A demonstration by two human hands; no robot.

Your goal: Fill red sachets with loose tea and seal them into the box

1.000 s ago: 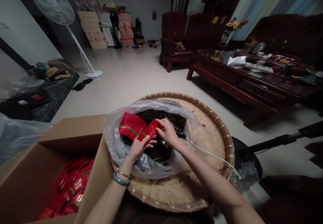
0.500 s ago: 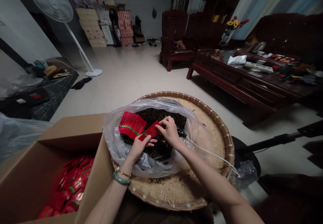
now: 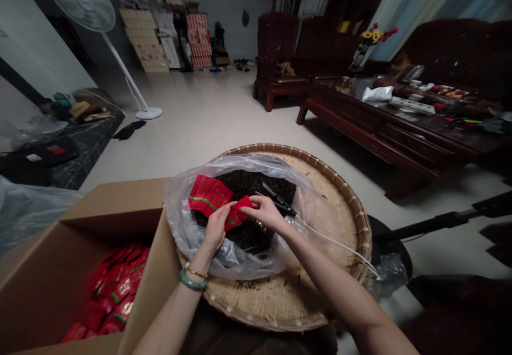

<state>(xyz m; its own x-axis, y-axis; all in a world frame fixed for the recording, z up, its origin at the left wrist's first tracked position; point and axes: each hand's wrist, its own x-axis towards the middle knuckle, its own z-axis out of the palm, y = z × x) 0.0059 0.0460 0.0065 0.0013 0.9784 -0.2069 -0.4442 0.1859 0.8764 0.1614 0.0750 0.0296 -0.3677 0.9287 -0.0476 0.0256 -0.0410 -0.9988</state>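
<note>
Between both hands is a small red packet (image 3: 237, 216) with a green band. My left hand (image 3: 216, 228) pinches its left edge, and my right hand (image 3: 264, 212) grips the upper right corner. Just left of it, a fanned row of red packets (image 3: 208, 192) lies on dark, dry leaf-like material (image 3: 246, 179). That material fills an open clear plastic bag (image 3: 182, 248) on a round woven bamboo tray (image 3: 276, 304). Beside my right hand rests a black tong-like tool (image 3: 282, 203) with a white cord, partly hidden by the hand.
An open cardboard box (image 3: 154, 280) at the left holds many red packets (image 3: 114, 296). A dark wooden table (image 3: 360, 112) with clutter stands at the right. A white standing fan (image 3: 128, 78) is at the far left, and a black metal stand (image 3: 432, 227) at the right.
My left hand has turned more upright, its fingers now pinching the packet's left edge. My right hand has moved slightly down and left, uncovering more of the black tool.
</note>
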